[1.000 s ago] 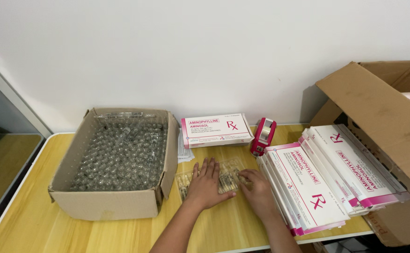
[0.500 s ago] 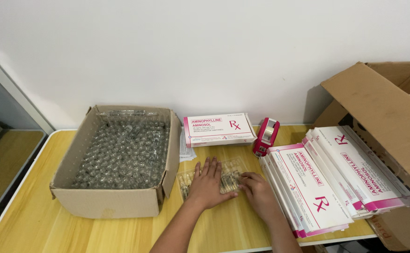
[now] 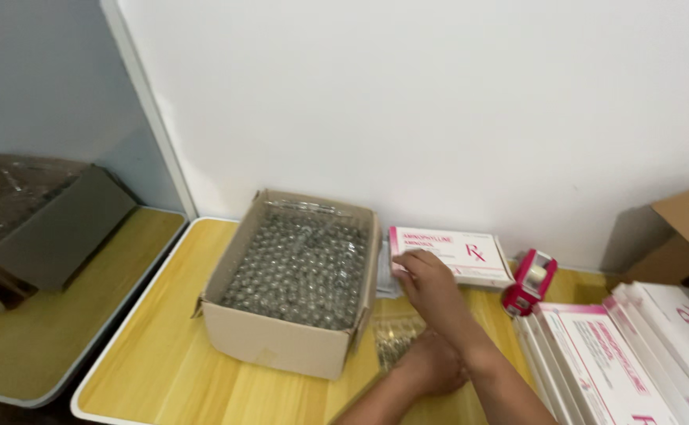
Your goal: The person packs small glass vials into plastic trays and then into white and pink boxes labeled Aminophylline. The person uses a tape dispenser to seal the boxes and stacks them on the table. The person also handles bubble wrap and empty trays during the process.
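White-and-pink flat carton [image 3: 448,255] under my right hand [image 3: 425,277], fingers spread, grip released; left hand [image 3: 431,366] flat on glass ampoules [image 3: 396,340].

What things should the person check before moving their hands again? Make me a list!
1. Right hand reaches the white-and-pink box by the wall: ok, fingers lie on its near left corner.
2. Firm hold on that box: cannot tell, the hand only rests on it.
3. Left hand keeps the row of small glass ampoules in place on the table: ok, it lies at their right end.
4. Cardboard box of glass vials stands upright and apart from both hands: ok.
5. Red tape dispenser out of the way: ok, it sits to the right of the box.
6. Stack of flat cartons lies steady: cannot tell, partly cut off.
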